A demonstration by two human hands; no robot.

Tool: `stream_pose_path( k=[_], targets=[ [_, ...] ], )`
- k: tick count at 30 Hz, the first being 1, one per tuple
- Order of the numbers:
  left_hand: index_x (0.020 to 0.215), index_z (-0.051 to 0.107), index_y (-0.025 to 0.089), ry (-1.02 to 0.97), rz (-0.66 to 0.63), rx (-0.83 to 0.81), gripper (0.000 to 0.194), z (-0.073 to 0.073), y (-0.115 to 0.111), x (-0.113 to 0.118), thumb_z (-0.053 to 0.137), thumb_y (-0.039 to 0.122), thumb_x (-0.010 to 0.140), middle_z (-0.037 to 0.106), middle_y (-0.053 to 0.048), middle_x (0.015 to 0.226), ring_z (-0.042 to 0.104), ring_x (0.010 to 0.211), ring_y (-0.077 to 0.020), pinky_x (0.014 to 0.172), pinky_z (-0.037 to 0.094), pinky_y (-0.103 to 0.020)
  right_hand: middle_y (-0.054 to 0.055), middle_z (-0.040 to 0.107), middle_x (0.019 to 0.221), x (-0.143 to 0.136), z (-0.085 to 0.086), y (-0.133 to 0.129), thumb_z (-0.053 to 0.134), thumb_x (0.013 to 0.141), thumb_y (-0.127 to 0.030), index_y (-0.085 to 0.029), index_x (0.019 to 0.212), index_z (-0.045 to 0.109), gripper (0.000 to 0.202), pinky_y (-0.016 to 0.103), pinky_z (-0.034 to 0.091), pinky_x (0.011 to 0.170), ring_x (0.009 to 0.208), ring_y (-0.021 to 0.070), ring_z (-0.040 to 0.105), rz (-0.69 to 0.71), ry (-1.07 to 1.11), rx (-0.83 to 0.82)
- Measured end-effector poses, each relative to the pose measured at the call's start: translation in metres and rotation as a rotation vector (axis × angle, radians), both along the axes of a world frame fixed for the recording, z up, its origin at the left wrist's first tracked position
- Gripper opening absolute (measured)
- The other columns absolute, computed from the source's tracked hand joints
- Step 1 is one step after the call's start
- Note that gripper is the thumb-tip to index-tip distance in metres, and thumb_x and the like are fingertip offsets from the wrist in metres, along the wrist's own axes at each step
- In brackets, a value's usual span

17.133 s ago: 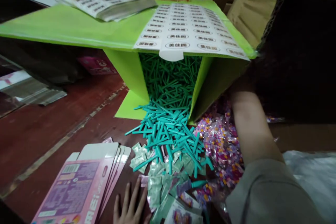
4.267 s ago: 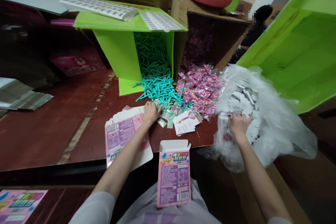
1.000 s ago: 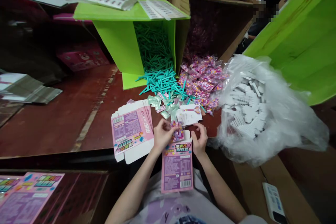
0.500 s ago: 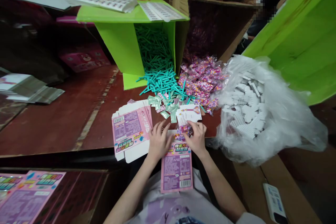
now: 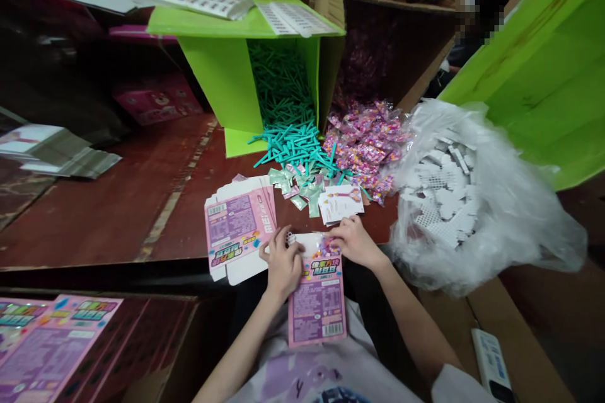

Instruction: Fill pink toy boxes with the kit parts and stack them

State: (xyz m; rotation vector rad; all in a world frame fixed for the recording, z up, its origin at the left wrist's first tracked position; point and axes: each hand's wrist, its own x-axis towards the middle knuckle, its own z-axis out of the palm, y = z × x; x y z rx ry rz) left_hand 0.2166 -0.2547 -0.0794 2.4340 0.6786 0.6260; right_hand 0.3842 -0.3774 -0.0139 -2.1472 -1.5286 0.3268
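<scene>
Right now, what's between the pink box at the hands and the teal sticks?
Head view: from the pink box to the teal sticks, a strip of red tabletop, then scattered green and pink sachets.

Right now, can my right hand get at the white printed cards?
Probably yes: the white printed cards lie just beyond your right hand, with nothing visible blocking the way. That hand is at the bead packet by the top of the pink box, though, so it may need to leave that first.
</scene>
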Motion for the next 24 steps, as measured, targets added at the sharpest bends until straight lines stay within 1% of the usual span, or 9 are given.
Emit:
stream_pose_path(
  k=[2,5,7,10,13,15,18,21,24],
  targets=[
    [0.083,0.063,0.02,-0.077,-0.045,-0.098,0.023,0.002,0.001,-0.001,0.045,0.01,0.074,0.044,-0.011,0.129,0.039,0.122,-0.0316,0.098,0.028,-0.054,0.002,0.07,0.079,0.0,0.01,0.002,0.061,0.082,-0.018,-0.03,0.092,0.073,0.02,0.04,0.029,0.083,0.076,0.0182,0.049,0.026,-0.004,0.009],
    [0.091,0.065,0.021,-0.266,-0.022,-0.271,0.023,0.0,0.007,0.0,0.046,0.014,0.08,0.049,-0.01,0.116,0.048,0.113,-0.0254,0.096,0.038,-0.044,0.0,0.072,0.081,-0.006,0.02,0.005,0.06,0.081,-0.014,-0.033,0.09,0.073,0.025,0.041,0.027,0.083,0.08,0.0196,0.048,0.118,-0.007,0.01],
    [0.093,0.066,0.021,-0.358,0.046,-0.392,0.02,-0.006,0.014,0.003,0.049,0.02,0.083,0.053,-0.009,0.109,0.051,0.109,-0.0233,0.095,0.041,-0.04,0.0,0.073,0.081,-0.009,0.02,0.005,0.06,0.081,-0.012,-0.031,0.091,0.073,0.025,0.04,0.028,0.082,0.078,0.0192,0.049,0.099,0.016,0.019],
    [0.099,0.063,0.02,-0.473,0.171,-0.611,0.021,-0.018,0.028,0.011,0.059,0.025,0.079,0.058,-0.008,0.105,0.057,0.099,-0.0211,0.089,0.045,-0.038,0.0,0.073,0.086,-0.005,0.015,0.005,0.062,0.082,-0.018,-0.031,0.093,0.073,0.02,0.041,0.028,0.083,0.078,0.0189,0.05,-0.036,0.029,0.09],
    [0.101,0.059,0.018,-0.528,0.184,-0.805,0.033,-0.026,0.034,0.019,0.069,0.026,0.07,0.063,-0.007,0.099,0.061,0.086,-0.0184,0.081,0.049,-0.034,-0.002,0.073,0.087,-0.001,0.009,0.006,0.064,0.081,-0.018,-0.032,0.086,0.074,0.018,0.041,0.028,0.084,0.081,0.0193,0.05,0.01,0.076,0.056],
    [0.1,0.06,0.018,-0.515,0.129,-0.813,0.033,-0.026,0.034,0.022,0.07,0.026,0.07,0.064,-0.007,0.097,0.062,0.087,-0.0187,0.082,0.049,-0.034,-0.002,0.072,0.087,-0.002,0.007,0.009,0.066,0.078,-0.017,-0.032,0.087,0.073,0.018,0.04,0.03,0.084,0.083,0.0199,0.051,-0.01,0.098,0.036],
    [0.099,0.063,0.018,-0.49,0.083,-0.712,0.026,-0.024,0.032,0.022,0.065,0.026,0.074,0.064,-0.007,0.099,0.061,0.09,-0.0187,0.08,0.049,-0.032,0.0,0.073,0.09,-0.008,0.004,0.012,0.07,0.076,-0.021,-0.03,0.096,0.072,0.022,0.041,0.03,0.085,0.086,0.0218,0.051,-0.153,0.055,0.107],
    [0.095,0.066,0.019,-0.442,0.035,-0.631,0.021,-0.022,0.036,0.018,0.064,0.023,0.075,0.061,-0.006,0.099,0.058,0.08,-0.0153,0.066,0.047,-0.026,0.0,0.073,0.088,-0.011,0.003,0.012,0.067,0.079,-0.02,-0.029,0.093,0.072,0.018,0.04,0.03,0.084,0.084,0.0203,0.053,-0.033,0.068,0.061],
    [0.092,0.066,0.018,-0.459,0.032,-0.692,0.019,-0.021,0.043,0.013,0.066,0.023,0.073,0.061,-0.006,0.1,0.057,0.079,-0.0135,0.064,0.046,-0.023,0.0,0.072,0.082,-0.009,0.007,0.009,0.066,0.08,-0.018,-0.027,0.09,0.073,0.016,0.038,0.031,0.083,0.081,0.0184,0.054,0.016,0.089,0.04]
  ],
)
